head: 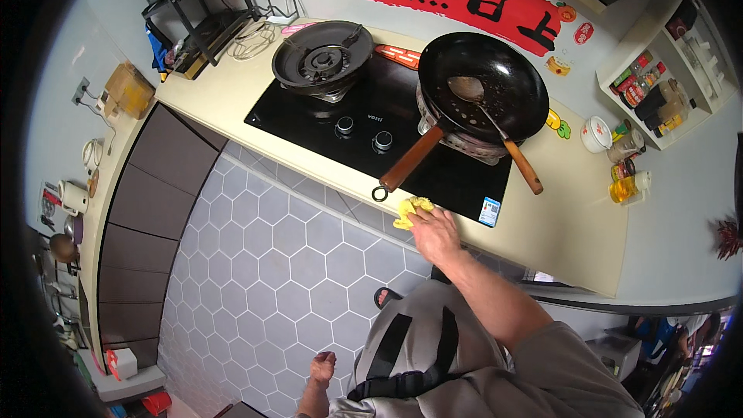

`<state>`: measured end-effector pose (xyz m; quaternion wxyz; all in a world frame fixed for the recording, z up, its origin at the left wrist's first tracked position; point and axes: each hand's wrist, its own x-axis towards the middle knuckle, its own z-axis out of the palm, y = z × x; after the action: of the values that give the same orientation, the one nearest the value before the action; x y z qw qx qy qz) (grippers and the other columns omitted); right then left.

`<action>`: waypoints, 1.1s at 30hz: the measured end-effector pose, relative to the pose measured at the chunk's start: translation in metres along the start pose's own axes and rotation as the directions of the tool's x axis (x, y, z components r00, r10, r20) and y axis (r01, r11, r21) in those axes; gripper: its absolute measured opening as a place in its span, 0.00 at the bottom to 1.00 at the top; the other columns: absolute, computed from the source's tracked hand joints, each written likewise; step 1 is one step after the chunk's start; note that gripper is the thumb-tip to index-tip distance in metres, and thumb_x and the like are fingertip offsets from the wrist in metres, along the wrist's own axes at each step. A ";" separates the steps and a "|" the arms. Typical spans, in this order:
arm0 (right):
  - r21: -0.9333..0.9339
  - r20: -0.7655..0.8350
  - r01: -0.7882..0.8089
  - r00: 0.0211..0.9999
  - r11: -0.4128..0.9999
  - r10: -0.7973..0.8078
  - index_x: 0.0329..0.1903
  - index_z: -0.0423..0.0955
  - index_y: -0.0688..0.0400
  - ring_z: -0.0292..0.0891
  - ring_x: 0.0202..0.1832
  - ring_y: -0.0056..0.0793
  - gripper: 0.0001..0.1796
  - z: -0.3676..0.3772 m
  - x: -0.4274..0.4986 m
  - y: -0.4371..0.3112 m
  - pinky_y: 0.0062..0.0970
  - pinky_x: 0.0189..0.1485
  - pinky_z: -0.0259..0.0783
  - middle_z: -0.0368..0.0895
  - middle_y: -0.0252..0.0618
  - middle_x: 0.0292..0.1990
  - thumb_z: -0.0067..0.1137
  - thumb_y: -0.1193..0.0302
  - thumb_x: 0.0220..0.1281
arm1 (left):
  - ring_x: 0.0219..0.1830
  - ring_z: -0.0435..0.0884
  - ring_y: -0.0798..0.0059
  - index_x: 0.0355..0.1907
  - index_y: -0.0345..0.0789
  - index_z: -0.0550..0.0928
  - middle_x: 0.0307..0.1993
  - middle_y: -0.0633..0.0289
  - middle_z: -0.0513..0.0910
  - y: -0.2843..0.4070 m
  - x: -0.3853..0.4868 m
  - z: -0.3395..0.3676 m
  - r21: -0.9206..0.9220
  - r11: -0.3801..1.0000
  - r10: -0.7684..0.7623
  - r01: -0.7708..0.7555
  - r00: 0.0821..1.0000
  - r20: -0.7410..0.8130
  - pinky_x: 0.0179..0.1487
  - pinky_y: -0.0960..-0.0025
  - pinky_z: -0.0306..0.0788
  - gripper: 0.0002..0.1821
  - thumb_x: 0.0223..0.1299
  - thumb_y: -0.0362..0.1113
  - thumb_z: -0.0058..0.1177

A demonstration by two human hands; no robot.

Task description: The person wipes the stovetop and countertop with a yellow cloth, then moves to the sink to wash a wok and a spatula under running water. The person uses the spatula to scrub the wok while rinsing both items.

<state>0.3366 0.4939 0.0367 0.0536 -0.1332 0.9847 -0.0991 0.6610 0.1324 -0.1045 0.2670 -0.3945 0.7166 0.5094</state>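
My right hand [439, 236] presses a crumpled yellow cloth [409, 213] against the front edge of the cream countertop [572, 232], just below the wok's handle. Beside it lies the black glass gas hob [371, 98]. On the right burner sits a black wok [511, 64] with a wooden handle [413, 158] pointing toward me. A metal spatula [466, 89] rests in the wok, its wooden grip hanging over the rim. Low in the view, my left hand [323, 367] hangs above the floor with its fingers curled and nothing visible in it.
A round dark pan-like ring [284, 69] surrounds the left burner. Seasoning jars [626, 148] and an oil bottle [624, 190] stand on the right, under a wall shelf [647, 75] of bottles. A black rack [200, 17] stands back left. Hexagonal tiles [278, 278] cover the floor.
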 end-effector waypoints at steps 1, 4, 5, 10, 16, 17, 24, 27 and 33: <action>0.024 -0.040 0.034 0.999 0.999 -0.033 0.60 0.76 0.52 0.70 0.59 0.35 0.20 -0.002 -0.006 0.007 0.36 0.64 0.59 0.78 0.36 0.60 0.49 0.69 0.66 | 0.32 0.78 0.75 0.41 0.30 0.85 0.29 0.63 0.83 0.001 0.002 -0.003 -0.020 0.999 0.038 -0.038 0.999 0.001 0.37 0.69 0.72 0.17 0.64 0.44 0.54; -0.002 -0.107 0.025 0.994 1.000 -0.025 0.54 0.81 0.48 0.73 0.53 0.33 0.18 -0.013 -0.056 0.047 0.38 0.60 0.63 0.80 0.31 0.57 0.61 0.65 0.61 | 0.28 0.74 0.78 0.36 0.31 0.83 0.26 0.66 0.79 0.004 0.009 -0.009 -0.001 0.998 0.069 -0.069 0.998 0.006 0.32 0.69 0.69 0.15 0.65 0.43 0.53; -0.034 -0.096 -0.016 0.995 0.999 0.012 0.54 0.81 0.47 0.74 0.52 0.34 0.19 -0.016 -0.075 0.062 0.38 0.58 0.65 0.81 0.30 0.56 0.62 0.64 0.59 | 0.28 0.74 0.78 0.36 0.32 0.83 0.26 0.66 0.79 0.004 0.009 -0.008 -0.041 0.995 0.085 -0.086 0.996 -0.011 0.32 0.69 0.68 0.14 0.65 0.42 0.53; -0.021 -0.174 -0.159 0.973 0.987 0.153 0.49 0.82 0.55 0.76 0.46 0.44 0.17 -0.031 -0.149 0.121 0.44 0.54 0.67 0.84 0.39 0.47 0.62 0.69 0.54 | 0.31 0.75 0.76 0.41 0.31 0.83 0.29 0.66 0.80 0.001 0.010 -0.003 -0.052 0.998 0.020 -0.022 0.999 -0.038 0.36 0.69 0.70 0.15 0.65 0.42 0.53; -0.079 -0.255 0.057 0.964 0.995 -0.075 0.47 0.82 0.57 0.75 0.48 0.44 0.18 -0.005 -0.094 0.085 0.43 0.52 0.67 0.84 0.40 0.47 0.64 0.70 0.52 | 0.42 0.82 0.70 0.49 0.31 0.83 0.39 0.58 0.86 -0.030 -0.006 0.016 -0.048 0.995 -0.094 0.091 0.992 -0.081 0.48 0.67 0.75 0.18 0.65 0.42 0.54; -0.052 -0.261 0.105 0.959 0.993 -0.115 0.47 0.82 0.57 0.75 0.48 0.44 0.18 0.000 -0.072 0.072 0.42 0.52 0.68 0.84 0.40 0.47 0.65 0.70 0.51 | 0.42 0.82 0.70 0.49 0.30 0.83 0.40 0.58 0.86 -0.036 -0.010 0.018 -0.047 0.994 -0.100 0.096 0.992 -0.080 0.49 0.67 0.75 0.18 0.65 0.43 0.54; -0.017 -0.181 0.186 0.966 0.982 -0.186 0.47 0.82 0.56 0.76 0.49 0.42 0.16 0.017 0.080 -0.035 0.41 0.51 0.69 0.84 0.38 0.47 0.65 0.70 0.53 | 0.40 0.81 0.72 0.49 0.30 0.83 0.38 0.60 0.86 -0.061 -0.036 0.012 -0.178 0.972 -0.178 0.151 0.974 -0.143 0.46 0.68 0.74 0.18 0.67 0.42 0.54; -0.009 -0.098 0.188 0.977 0.982 -0.188 0.49 0.82 0.54 0.76 0.50 0.43 0.15 0.016 0.116 -0.063 0.42 0.53 0.70 0.83 0.37 0.48 0.62 0.69 0.59 | 0.37 0.79 0.75 0.47 0.30 0.83 0.35 0.63 0.84 -0.061 -0.046 0.011 -0.291 0.942 -0.213 0.167 0.968 -0.134 0.42 0.69 0.73 0.16 0.67 0.41 0.54; 0.033 -0.061 0.165 0.985 0.986 -0.162 0.51 0.82 0.52 0.75 0.51 0.41 0.15 0.009 0.098 -0.049 0.39 0.60 0.66 0.84 0.35 0.47 0.60 0.67 0.62 | 0.37 0.79 0.76 0.46 0.30 0.83 0.35 0.63 0.84 -0.066 -0.048 0.018 -0.279 0.937 -0.250 0.211 0.962 -0.113 0.41 0.70 0.74 0.15 0.66 0.40 0.55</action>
<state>0.2564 0.4199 0.0306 0.0194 -0.2097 0.9695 -0.1254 0.7417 0.1523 -0.1071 0.2165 -0.5444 0.6088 0.5349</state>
